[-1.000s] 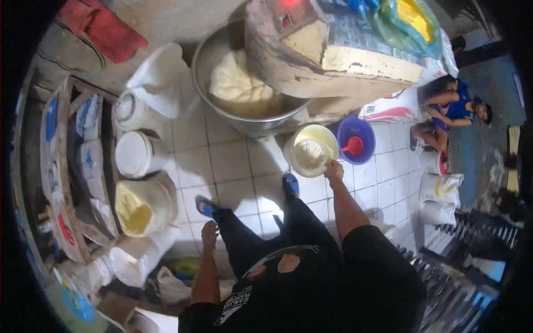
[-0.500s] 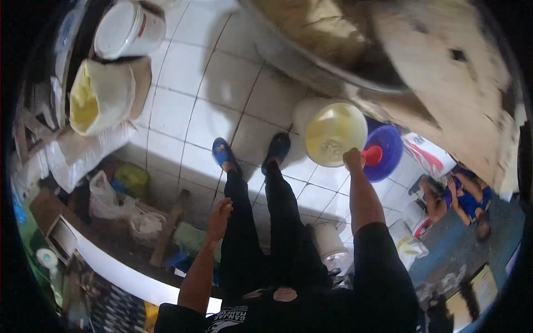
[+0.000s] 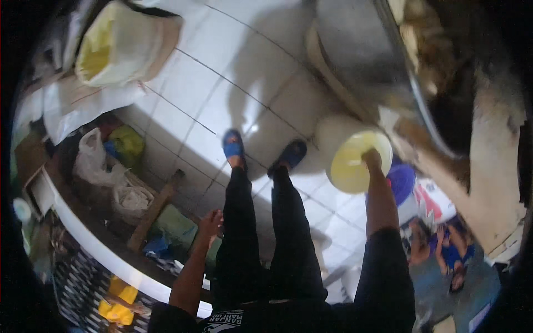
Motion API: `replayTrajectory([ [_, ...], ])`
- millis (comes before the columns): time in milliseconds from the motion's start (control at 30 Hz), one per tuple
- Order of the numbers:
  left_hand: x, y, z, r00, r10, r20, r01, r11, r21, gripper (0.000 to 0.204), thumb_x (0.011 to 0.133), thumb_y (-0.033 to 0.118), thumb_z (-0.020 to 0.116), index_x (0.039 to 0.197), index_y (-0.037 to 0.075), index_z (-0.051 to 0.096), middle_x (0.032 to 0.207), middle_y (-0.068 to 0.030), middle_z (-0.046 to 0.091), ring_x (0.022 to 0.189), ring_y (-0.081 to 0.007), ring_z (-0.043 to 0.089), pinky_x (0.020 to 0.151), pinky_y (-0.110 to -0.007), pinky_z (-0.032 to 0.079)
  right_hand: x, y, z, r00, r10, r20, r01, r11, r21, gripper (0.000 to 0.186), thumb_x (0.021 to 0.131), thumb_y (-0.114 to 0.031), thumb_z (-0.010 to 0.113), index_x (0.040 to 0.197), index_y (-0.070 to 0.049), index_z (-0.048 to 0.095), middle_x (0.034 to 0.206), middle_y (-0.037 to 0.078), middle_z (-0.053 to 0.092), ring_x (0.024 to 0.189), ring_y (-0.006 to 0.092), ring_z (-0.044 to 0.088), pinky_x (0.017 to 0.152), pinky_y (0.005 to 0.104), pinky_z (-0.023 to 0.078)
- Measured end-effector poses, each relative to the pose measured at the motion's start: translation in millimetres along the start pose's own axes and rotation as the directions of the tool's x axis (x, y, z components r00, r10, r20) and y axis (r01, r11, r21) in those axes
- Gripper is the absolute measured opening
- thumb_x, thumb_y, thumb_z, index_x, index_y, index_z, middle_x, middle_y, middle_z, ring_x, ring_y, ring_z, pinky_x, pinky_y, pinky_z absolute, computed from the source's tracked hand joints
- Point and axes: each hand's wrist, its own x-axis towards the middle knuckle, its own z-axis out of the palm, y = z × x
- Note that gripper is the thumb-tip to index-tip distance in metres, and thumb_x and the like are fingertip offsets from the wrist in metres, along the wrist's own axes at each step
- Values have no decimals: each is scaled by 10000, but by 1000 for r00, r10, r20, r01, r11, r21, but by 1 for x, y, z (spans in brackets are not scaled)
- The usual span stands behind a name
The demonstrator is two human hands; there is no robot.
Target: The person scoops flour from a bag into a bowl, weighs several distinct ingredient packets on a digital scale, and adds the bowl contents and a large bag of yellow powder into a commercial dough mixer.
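My right hand (image 3: 372,157) is over the mouth of a pale yellow bucket (image 3: 345,176), its wrist crossing the near right side. Its fingers are blurred, and whether they grip anything cannot be made out. Beside the bucket, partly behind it and my forearm, sits a purple basin (image 3: 404,186). A sliver of something red (image 3: 389,182) shows in the basin next to my arm. My left hand (image 3: 211,222) hangs by my left thigh, fingers loosely apart and holding nothing.
A large metal vessel (image 3: 425,114) and brown board (image 3: 494,183) lie at the right. Left are an open sack with yellow lining (image 3: 119,53), white plastic bags (image 3: 94,155) and a wooden piece (image 3: 152,213). Another person (image 3: 452,252) sits at the lower right.
My right hand has moved from the bucket's right rim to over its mouth, off the red dipper's side. The view has turned, shifting the surroundings. The left hand remains low.
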Motion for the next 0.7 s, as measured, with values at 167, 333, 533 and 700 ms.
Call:
replayTrajectory([
  [167, -17, 20, -6, 997, 54, -58, -46, 990, 133, 348, 968, 336, 504, 1149, 54, 598, 914, -63, 597, 827, -202, 583, 741, -362, 463, -64, 54, -12, 908, -257, -332, 262, 965, -31, 161, 829, -266, 630, 777, -132, 702, 767, 105, 676, 719, 277, 647, 617, 420, 500],
  [333, -92, 65, -12, 922, 386, 33, -363, 831, 422, 359, 942, 345, 506, 1102, 51, 635, 981, -149, 663, 955, -278, 627, 877, -392, 465, -174, 2, -93, 933, -320, -163, 317, 947, -46, 175, 841, -285, 619, 831, -131, 702, 840, 100, 676, 786, 282, 645, 660, 430, 505],
  [533, -102, 155, -22, 678, 729, -96, -660, 661, 357, 348, 919, 354, 514, 1064, 81, 673, 1031, -151, 675, 996, -337, 638, 904, -418, 493, -209, -156, -228, 860, -470, -201, 474, 880, -32, 206, 855, -308, 607, 896, -130, 703, 928, 95, 677, 867, 288, 644, 712, 442, 511],
  [700, 5, 174, -86, 368, 908, -199, -619, 399, 676, 347, 866, 385, 581, 962, 77, 706, 914, -136, 701, 867, -276, 681, 730, -421, 555, -215, -322, -364, 682, -685, -258, 669, 726, -159, 240, 867, -327, 596, 950, -128, 703, 1001, 90, 677, 935, 293, 643, 755, 452, 517],
])
